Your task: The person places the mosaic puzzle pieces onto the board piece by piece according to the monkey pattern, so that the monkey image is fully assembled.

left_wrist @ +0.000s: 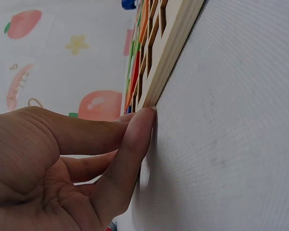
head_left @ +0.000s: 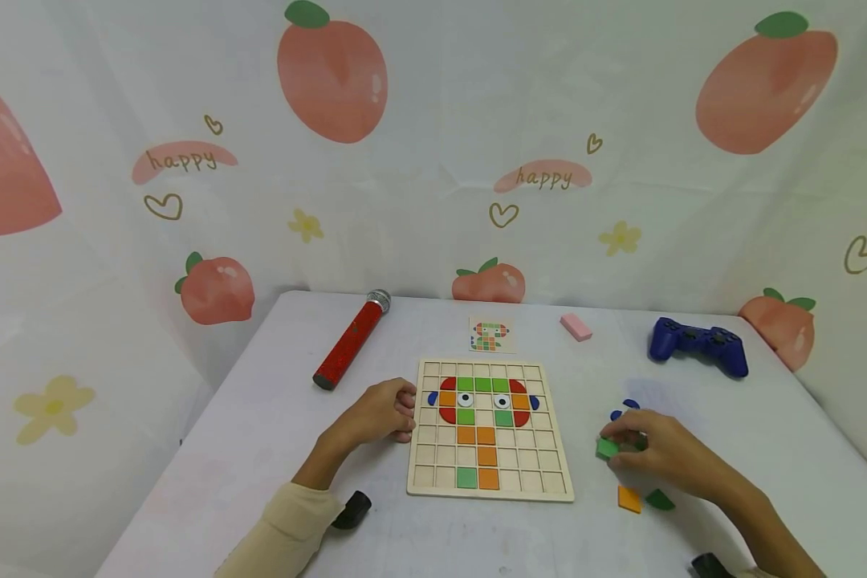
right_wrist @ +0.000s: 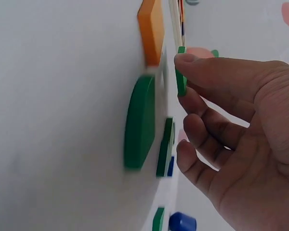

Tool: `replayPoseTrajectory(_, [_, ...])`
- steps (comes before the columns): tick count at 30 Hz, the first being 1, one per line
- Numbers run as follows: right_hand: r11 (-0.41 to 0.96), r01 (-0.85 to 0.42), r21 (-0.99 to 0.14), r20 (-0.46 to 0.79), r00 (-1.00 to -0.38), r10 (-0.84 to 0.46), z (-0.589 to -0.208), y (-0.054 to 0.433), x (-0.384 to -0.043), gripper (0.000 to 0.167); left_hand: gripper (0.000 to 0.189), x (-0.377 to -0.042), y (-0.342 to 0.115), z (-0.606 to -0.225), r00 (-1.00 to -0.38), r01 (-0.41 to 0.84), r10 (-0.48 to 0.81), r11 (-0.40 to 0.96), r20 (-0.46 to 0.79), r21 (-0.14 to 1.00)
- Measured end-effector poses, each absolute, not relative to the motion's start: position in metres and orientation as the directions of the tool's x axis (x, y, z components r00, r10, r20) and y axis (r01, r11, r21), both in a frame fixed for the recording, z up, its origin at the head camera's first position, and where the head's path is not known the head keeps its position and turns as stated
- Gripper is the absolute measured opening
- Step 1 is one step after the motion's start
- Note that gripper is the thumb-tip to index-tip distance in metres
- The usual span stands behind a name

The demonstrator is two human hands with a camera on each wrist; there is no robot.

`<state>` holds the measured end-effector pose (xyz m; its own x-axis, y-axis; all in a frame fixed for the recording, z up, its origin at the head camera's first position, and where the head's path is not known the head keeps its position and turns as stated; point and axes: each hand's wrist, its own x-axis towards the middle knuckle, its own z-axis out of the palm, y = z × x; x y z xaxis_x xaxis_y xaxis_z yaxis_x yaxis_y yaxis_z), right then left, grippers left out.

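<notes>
A wooden grid board lies flat, with coloured tiles and two eye pieces set in its squares. At its left edge my left hand holds the rim between thumb and fingertips; the left wrist view shows this pinch on the board's edge. Right of the board, my right hand pinches a small green square tile above the table. Below that hand lie an orange tile and a dark green curved piece. Blue pieces sit just beyond its fingers, and another green piece is partly hidden behind them.
A small pattern card lies behind the board. A red microphone is at the back left. A pink block and a blue game controller lie at the back right, in front of a peach-printed cloth.
</notes>
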<state>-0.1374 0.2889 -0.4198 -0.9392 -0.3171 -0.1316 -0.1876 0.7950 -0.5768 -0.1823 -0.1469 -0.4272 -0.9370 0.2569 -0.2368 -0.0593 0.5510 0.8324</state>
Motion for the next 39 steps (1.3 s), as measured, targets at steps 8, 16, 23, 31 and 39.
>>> replayPoseTrajectory(8, [0.746, -0.292, -0.599, -0.053, -0.915, -0.400, -0.420, 0.264, -0.143, 0.031, 0.048, -0.182, -0.147, -0.427, -0.936, -0.059, 0.260, 0.543, -0.235, 0.837])
replayPoseTrajectory(16, [0.722, -0.324, -0.611, -0.045, -0.897, -0.440, -0.417, 0.235, -0.151, 0.031, 0.048, -0.182, -0.147, -0.427, -0.937, -0.060, 0.259, 0.543, -0.235, 0.838])
replayPoseTrajectory(23, [0.684, -0.347, -0.642, -0.049, -0.871, -0.489, -0.419, 0.209, -0.156, 0.028, 0.048, -0.181, -0.147, -0.426, -0.936, -0.057, 0.259, 0.552, -0.236, 0.832])
replayPoseTrajectory(31, [0.645, -0.374, -0.667, -0.061, -0.835, -0.547, -0.424, 0.180, -0.164, 0.030, 0.049, -0.182, -0.147, -0.427, -0.935, -0.063, 0.259, 0.556, -0.244, 0.829])
replayPoseTrajectory(39, [0.617, -0.429, -0.660, -0.043, -0.798, -0.601, -0.426, 0.153, -0.167, 0.024, 0.049, -0.183, -0.147, -0.427, -0.932, -0.060, 0.267, 0.553, -0.245, 0.831])
